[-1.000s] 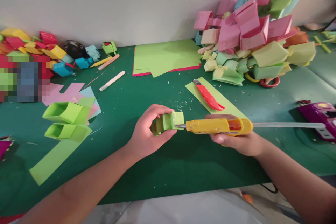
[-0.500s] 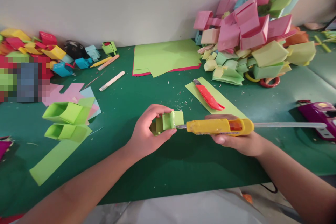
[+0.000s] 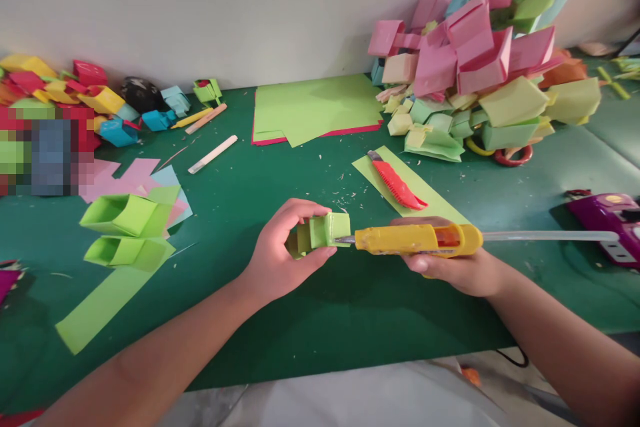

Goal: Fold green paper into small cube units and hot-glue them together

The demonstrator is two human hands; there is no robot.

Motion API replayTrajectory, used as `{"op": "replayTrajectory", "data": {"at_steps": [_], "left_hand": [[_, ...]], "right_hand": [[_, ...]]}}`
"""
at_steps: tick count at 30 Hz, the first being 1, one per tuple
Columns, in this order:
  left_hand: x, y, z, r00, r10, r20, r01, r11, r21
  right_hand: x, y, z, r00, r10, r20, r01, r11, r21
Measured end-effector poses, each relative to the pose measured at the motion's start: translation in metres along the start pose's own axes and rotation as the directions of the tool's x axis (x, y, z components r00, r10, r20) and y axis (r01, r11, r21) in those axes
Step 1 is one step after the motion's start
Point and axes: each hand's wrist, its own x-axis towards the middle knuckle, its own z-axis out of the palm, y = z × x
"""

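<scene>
**Yellow glue gun (image 3: pixel 395 240) held to small green paper box (image 3: pixel 320 232)**

Over the green table (image 3: pixel 280 353), the left hand (image 3: pixel 275 255) pinches the box between thumb and fingers; the right hand (image 3: pixel 457 273) grips the gun, nozzle (image 3: pixel 346 239) at the edge. A pale line (image 3: pixel 332 225) there suggests gluing is partly done. Two open boxes (image 3: pixel 143 217) at left look already folded; a strip (image 3: pixel 443 205) under the red cutter (image 3: pixel 400 185) lies flat, unfolded.

Green paper piece (image 3: pixel 321 232) partly hidden by left hand (image 3: pixel 277 253); purple device (image 3: pixel 593 213) cut off by right edge.
</scene>
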Motion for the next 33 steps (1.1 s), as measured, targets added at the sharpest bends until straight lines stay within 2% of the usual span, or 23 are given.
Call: {"op": "replayTrajectory", "data": {"at_steps": [15, 25, 33], "left_hand": [[-0.001, -0.001, 0.000, 1.000, 0.012, 0.001, -0.012, 1.000, -0.002], [-0.001, -0.001, 0.000, 1.000, 0.013, 0.007, -0.013, 1.000, -0.003], [-0.002, -0.002, 0.000, 1.000, 0.011, 0.013, -0.011, 1.000, 0.002]], "right_hand": [[-0.006, 0.011, -0.002, 0.999, 0.009, -0.052, -0.006, 0.998, 0.056], [-0.007, 0.007, 0.000, 0.991, 0.078, -0.112, -0.072, 0.996, 0.055], [-0.005, 0.004, 0.000, 0.993, 0.039, -0.115, -0.039, 0.999, 0.003]]}}
